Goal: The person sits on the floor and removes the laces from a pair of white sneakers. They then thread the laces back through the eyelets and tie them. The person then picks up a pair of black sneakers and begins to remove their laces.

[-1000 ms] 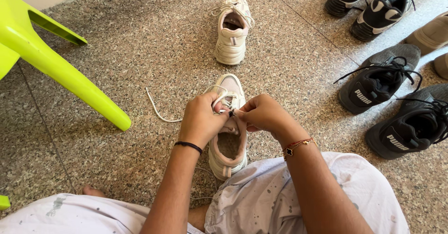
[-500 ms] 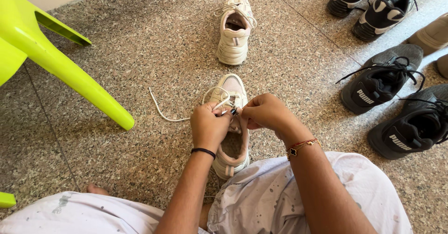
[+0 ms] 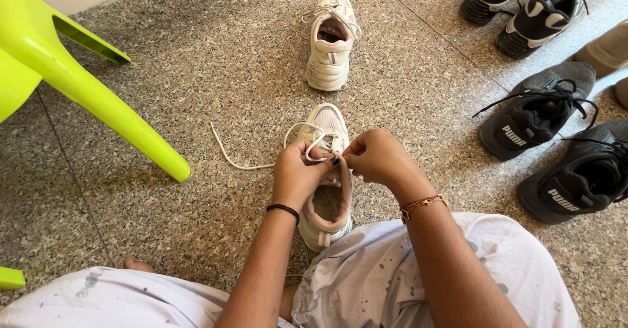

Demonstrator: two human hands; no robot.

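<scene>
A pale pink and white sneaker [image 3: 325, 205] sits on the floor between my knees, toe pointing away. My left hand [image 3: 299, 174] pinches its white shoelace [image 3: 230, 158] above the eyelets, and a loop of lace curls over the toe. My right hand [image 3: 378, 157] grips the lace too, thumb to thumb with the left. The lace's free end trails left across the floor. The matching sneaker [image 3: 330, 38] stands farther away, laces loose.
A lime green plastic chair leg [image 3: 104, 99] slants across the left. Two black sneakers [image 3: 556, 151] sit at the right, another black and white pair [image 3: 523, 4] at the top right. The floor is speckled stone [image 3: 216, 60].
My left hand has shifted right and slightly nearer me, closer over the shoe's opening. The lace loop over the toe has tightened a little. The right hand stays almost in place.
</scene>
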